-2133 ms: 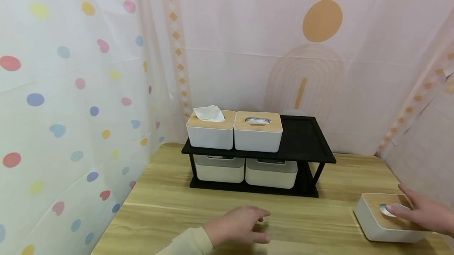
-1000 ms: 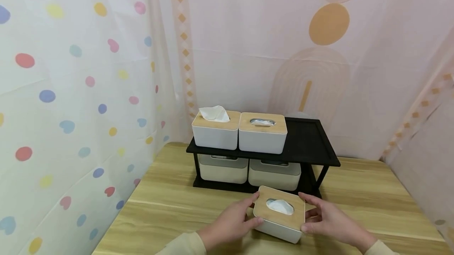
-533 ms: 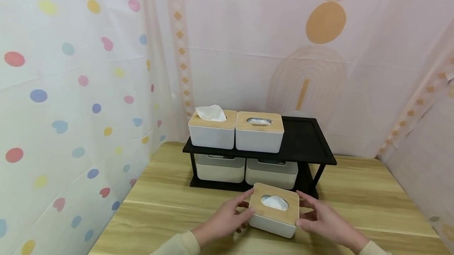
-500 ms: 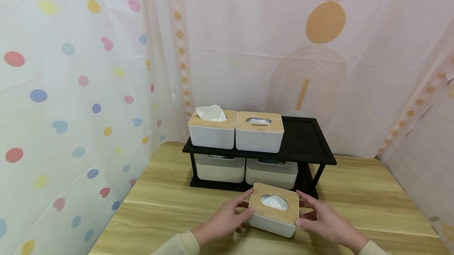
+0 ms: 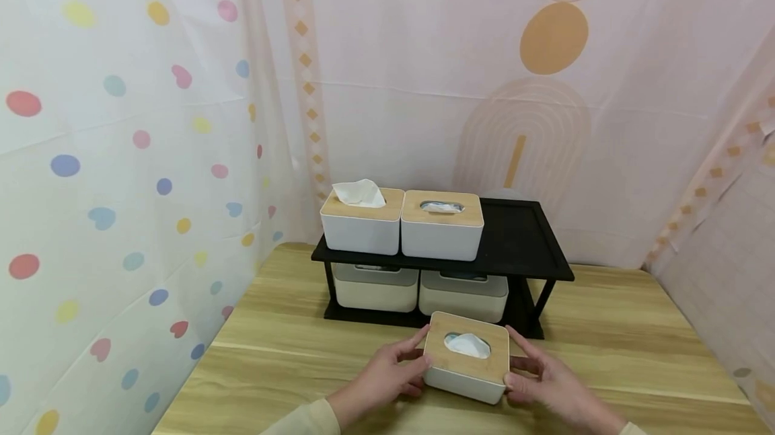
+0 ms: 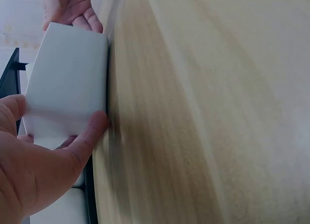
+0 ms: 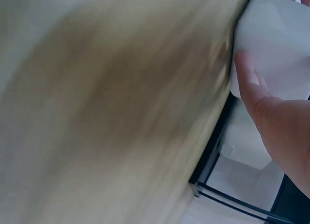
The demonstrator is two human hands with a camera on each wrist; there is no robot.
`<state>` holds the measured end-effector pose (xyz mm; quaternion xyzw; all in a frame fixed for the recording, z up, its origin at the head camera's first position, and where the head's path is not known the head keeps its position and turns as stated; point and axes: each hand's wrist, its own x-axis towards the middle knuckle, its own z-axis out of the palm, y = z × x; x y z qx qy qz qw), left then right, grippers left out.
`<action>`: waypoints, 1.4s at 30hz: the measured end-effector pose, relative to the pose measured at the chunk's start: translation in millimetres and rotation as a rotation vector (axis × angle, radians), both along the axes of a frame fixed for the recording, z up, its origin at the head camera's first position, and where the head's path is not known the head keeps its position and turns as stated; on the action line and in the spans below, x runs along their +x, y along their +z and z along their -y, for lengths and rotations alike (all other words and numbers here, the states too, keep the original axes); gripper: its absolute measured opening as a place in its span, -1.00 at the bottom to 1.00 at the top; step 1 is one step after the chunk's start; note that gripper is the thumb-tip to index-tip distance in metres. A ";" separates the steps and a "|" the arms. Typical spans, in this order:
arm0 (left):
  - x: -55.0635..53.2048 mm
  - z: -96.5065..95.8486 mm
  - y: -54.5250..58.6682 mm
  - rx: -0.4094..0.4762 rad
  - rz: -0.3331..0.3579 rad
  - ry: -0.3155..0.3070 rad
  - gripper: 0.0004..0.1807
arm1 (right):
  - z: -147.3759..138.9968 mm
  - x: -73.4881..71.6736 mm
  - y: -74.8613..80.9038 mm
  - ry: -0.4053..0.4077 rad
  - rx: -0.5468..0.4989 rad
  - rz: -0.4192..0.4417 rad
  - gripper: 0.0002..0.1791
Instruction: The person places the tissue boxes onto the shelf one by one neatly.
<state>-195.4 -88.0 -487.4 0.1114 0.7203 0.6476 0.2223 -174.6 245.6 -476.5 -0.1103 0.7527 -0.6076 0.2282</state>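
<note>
A white tissue box (image 5: 465, 366) with a light wooden lid and a tuft of tissue in its oval slot stands at a slight angle in front of the black rack. My left hand (image 5: 384, 376) grips its left side, thumb near the front corner and a finger at the back corner. On the opposite side my right hand (image 5: 552, 384) holds it the same way. The left wrist view shows the white front wall of the box (image 6: 70, 78) between both hands. Whether its underside touches the table I cannot tell.
The two-tier black rack (image 5: 523, 236) stands behind. Two tissue boxes, a left one (image 5: 361, 233) and a right one (image 5: 440, 236), sit side by side on its upper shelf. Two more, one left (image 5: 375, 294) and one right (image 5: 463, 298), fill the lower tier's left and middle.
The tissue box came from the table's right side to the middle, first under my right hand, then between both hands. Over the last half second it has barely moved.
</note>
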 end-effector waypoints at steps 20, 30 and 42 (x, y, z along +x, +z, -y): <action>7.1 1.6 -4.2 -0.024 -0.055 -0.039 -0.23 | 1.5 4.7 -10.1 -0.020 -0.108 0.013 0.10; 12.0 -2.3 7.0 -0.069 -0.102 -0.040 -0.24 | -2.2 9.0 -3.4 -0.034 -0.126 -0.068 0.04; 25.8 -17.4 45.1 -0.001 -0.206 -0.096 -0.20 | -29.5 20.3 27.8 -0.026 -0.136 -0.156 0.02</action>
